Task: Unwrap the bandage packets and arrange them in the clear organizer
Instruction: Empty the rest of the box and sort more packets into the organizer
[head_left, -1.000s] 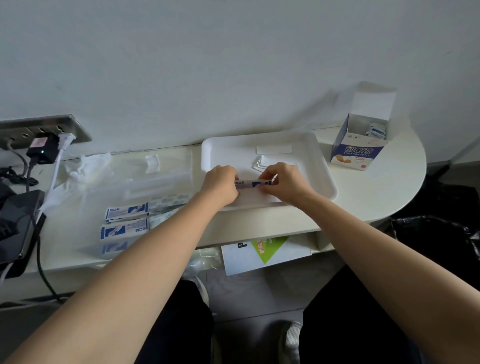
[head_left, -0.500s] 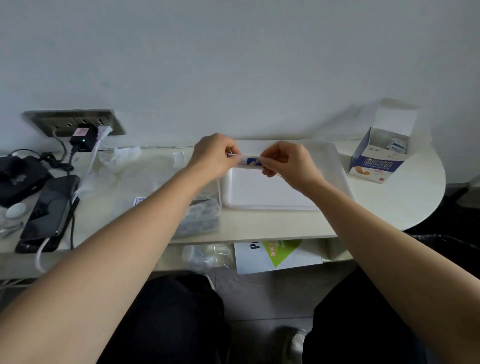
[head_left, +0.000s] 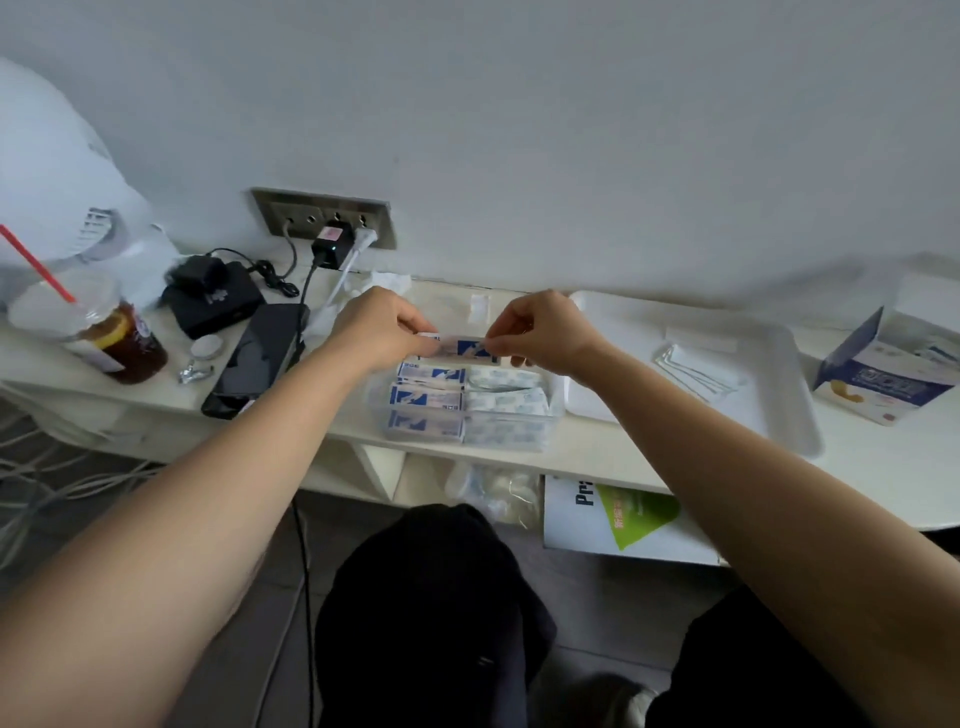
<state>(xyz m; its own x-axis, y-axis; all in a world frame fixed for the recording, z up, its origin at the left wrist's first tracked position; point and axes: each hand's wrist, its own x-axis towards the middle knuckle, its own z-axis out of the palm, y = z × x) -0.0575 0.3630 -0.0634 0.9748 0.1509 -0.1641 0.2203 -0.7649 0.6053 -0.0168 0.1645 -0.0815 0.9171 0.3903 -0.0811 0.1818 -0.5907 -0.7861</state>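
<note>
Legible text: one entry. White sheet (head_left: 571, 525) on the shelf, below and slightly right of the right hand (head_left: 540, 330): bold black "Pri", turned sideways, the rest hidden behind the tabletop (head_left: 649, 457) edge. The small reddish characters on the sheet's green triangle are too blurred to read.

Printed but unreadable:
- packet (head_left: 470, 347) pinched between left hand (head_left: 376, 330) and right hand: blue-and-white print.
- stacked packets (head_left: 426, 400) in the organizer (head_left: 555, 402), just below both hands: same blue blocks.
- box (head_left: 883, 379), far right of the right hand: blue band, white characters.
- cup (head_left: 104, 332), far left of the left hand: label blurred.
</note>
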